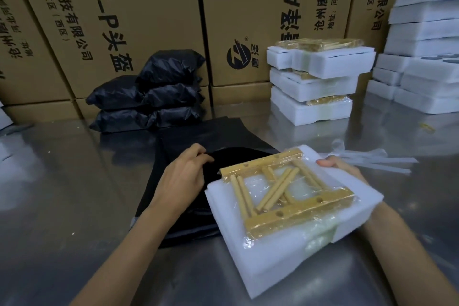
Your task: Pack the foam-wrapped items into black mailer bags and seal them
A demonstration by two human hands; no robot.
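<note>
The foam pack [293, 218] sits nearest, a white foam tray with yellow wooden rails and dowels under clear film, its near end low over the steel counter [62, 181] and its far end raised. The right hand [340, 165] grips that far right edge, thumb on top of the foam, the other fingers hidden beneath it. Just left of the pack, the left hand [185, 172] has its fingers curled on the black fabric of an empty bag [178, 208], pinching what seems to be the mouth edge; the pack's left corner already overlaps the bag. The step in hand looks like opening the mouth and feeding the pack in. To do it well, the left fingers should lift only the top layer so the mouth gapes, and the right hand should lead with a corner of the foam, slide it low and flat, and keep the film side from snagging on the plastic. Beyond the pack to the right lie pale strips [377, 163], perhaps peeled seal liners. Farther back, left of the pack, filled bags [149, 97] are piled; behind the pack stands a stack of more foam packs [320, 82], with plain foam [422, 40] to its right and cartons [139, 20] along the rear.
</note>
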